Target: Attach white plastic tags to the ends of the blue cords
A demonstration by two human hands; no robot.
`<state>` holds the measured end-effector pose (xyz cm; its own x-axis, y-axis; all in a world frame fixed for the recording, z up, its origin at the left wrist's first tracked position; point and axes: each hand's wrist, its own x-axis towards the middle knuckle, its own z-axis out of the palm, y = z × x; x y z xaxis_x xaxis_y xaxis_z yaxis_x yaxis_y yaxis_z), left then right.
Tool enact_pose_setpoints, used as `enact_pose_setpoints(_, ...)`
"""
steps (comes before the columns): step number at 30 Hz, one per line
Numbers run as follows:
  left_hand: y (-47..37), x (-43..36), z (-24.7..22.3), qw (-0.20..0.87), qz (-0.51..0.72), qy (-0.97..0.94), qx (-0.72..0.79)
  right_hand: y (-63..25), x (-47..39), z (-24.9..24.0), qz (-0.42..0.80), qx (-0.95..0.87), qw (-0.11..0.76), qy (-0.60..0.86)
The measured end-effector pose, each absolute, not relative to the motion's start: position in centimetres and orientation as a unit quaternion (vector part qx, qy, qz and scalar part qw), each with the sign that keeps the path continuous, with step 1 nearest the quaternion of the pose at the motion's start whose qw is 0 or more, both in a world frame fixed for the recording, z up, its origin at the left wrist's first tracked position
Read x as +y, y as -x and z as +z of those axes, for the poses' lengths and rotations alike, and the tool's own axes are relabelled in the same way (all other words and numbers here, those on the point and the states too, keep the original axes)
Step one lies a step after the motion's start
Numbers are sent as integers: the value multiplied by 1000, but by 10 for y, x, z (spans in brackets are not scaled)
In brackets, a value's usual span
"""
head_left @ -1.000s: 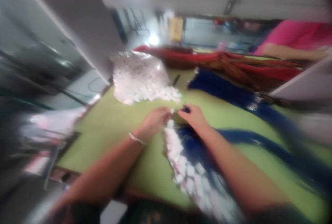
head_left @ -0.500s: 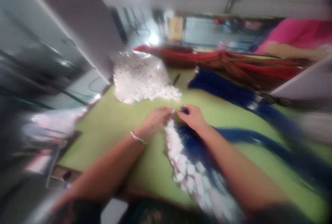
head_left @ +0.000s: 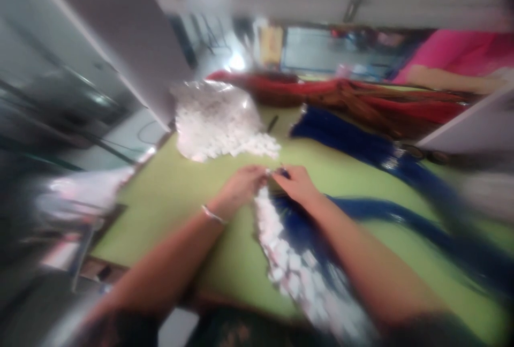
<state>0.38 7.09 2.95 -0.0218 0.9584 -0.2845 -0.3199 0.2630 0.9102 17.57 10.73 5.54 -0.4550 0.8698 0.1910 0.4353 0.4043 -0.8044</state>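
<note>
Over the green table (head_left: 160, 202), my left hand (head_left: 249, 180) pinches a small white piece between thumb and fingertips. Its wrist bears a pale bracelet. Close beside it on the right, my right hand (head_left: 296, 182) is closed around a dark blue strand-like end (head_left: 285, 173); its exact kind is blurred. The fingertips of both hands nearly meet. Below them, a long row of small white pieces (head_left: 283, 264) runs toward me along a blue bundle of thin strands (head_left: 299, 232). Part of this bundle is hidden under my right forearm.
A clear plastic bag (head_left: 217, 117) spills small white pieces at the back left. Another blue bundle (head_left: 341, 135) lies at the back right, before red and brown material (head_left: 341, 92). A dark slim object (head_left: 273, 123) lies near the bag. A person in a pink top (head_left: 453, 58) is beyond.
My right hand has shifted slightly left and its fingertips have come closer to the left hand's. Less of the blue end shows. The left hand has hardly moved.
</note>
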Motion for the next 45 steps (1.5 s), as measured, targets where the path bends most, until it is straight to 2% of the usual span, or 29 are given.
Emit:
enact_pose_setpoints(12, -11, 69, 30, 544, 484, -390, 564, -174, 105, 58, 349, -795, 261, 423)
enact_pose_setpoints(18, -15, 69, 31, 540, 497, -365, 573, -174, 112, 56, 374, -751, 291, 460)
enact_pose_setpoints(26, -19, 71, 31, 536, 490, -378, 574, -173, 112, 59, 388, -757, 277, 446)
enact_pose_setpoints(32, -14, 58, 42, 487, 364, -541, 581, -180, 122, 60, 487, -636, 350, 486)
enact_pose_setpoints(36, 1, 57, 55, 474, 261, -635, 551, -184, 127, 60, 583, -563, 376, 449)
enact_pose_setpoints(38, 8, 68, 61, 434, 275, -645, 565, -184, 128, 60, 590, -562, 371, 446)
enact_pose_setpoints(42, 5, 107, 67, 259, 375, -632, 627, -182, 127, 62, 538, -550, 417, 484)
enact_pose_setpoints(45, -14, 132, 59, 164, 313, -689, 633, -180, 125, 63, 508, -558, 447, 481)
